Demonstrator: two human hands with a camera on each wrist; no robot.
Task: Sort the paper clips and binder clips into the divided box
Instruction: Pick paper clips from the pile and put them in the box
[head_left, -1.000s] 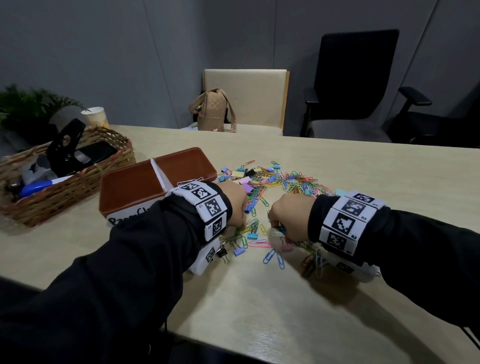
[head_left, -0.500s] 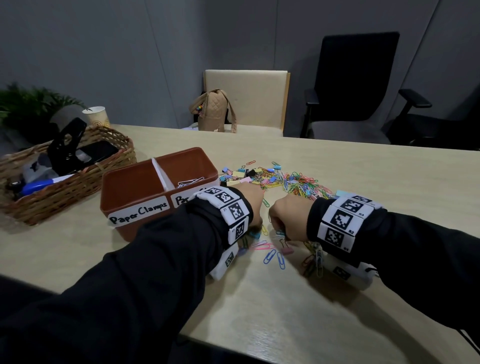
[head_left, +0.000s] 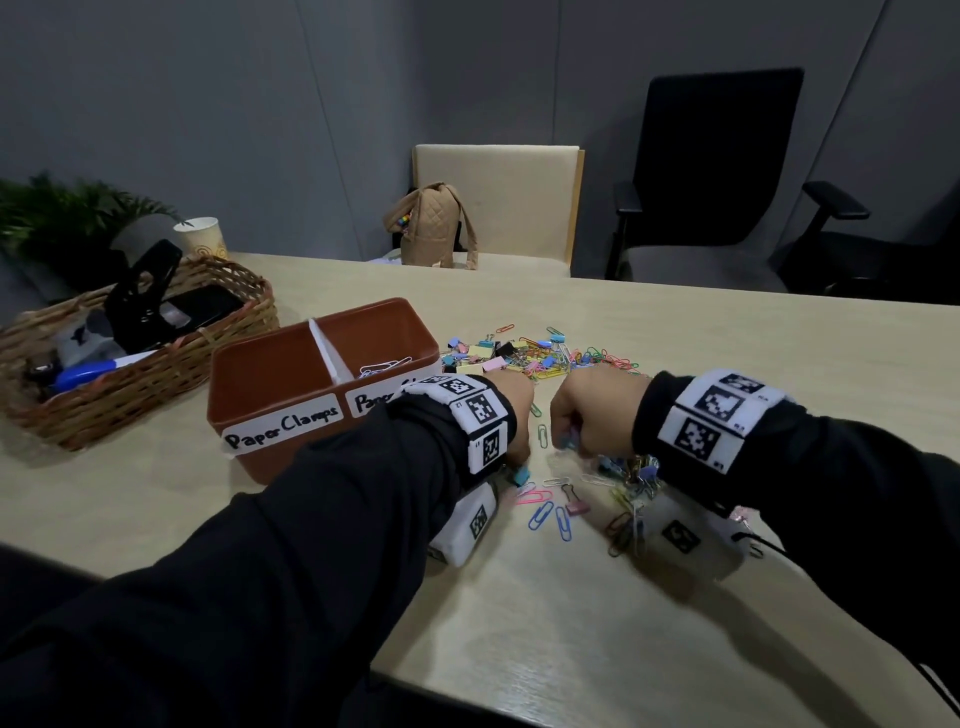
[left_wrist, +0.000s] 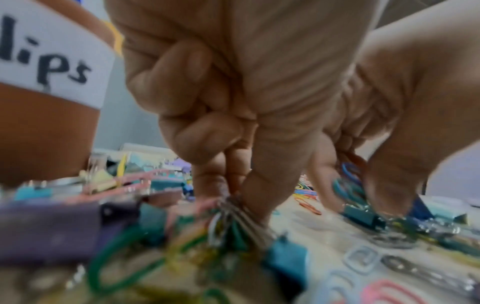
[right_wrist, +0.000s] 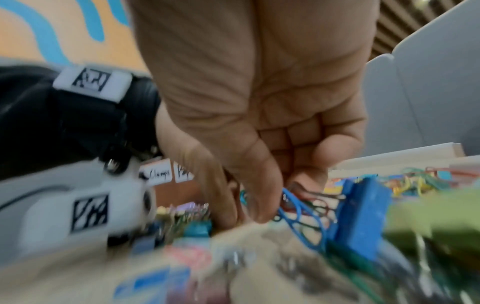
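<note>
The brown divided box (head_left: 275, 460) stands left of centre, labelled "Paper Clamps" on its left half; a few paper clips (head_left: 385, 364) lie in the right half. A mixed pile of coloured clips (head_left: 540, 353) sits behind my hands, and more lie scattered in front of them (head_left: 550, 506). My left hand (head_left: 514, 410) is low over the table, its curled fingers pinching the silver wire handles of a teal binder clip (left_wrist: 235, 214). My right hand (head_left: 587, 415) is just beside it, fingers curled around blue and teal paper clips (right_wrist: 292, 202). A blue binder clip (right_wrist: 361, 216) lies right next to it.
A wicker basket (head_left: 140, 384) with a black punch and a blue marker stands left of the box, with a paper cup (head_left: 200, 239) behind it. Across the table are a beige chair with a tan backpack (head_left: 431, 223) and a black office chair (head_left: 717, 171).
My left hand has moved right, away from the box front, uncovering the labels, and now sits close to the right hand. The right hand stayed over the near clips.
</note>
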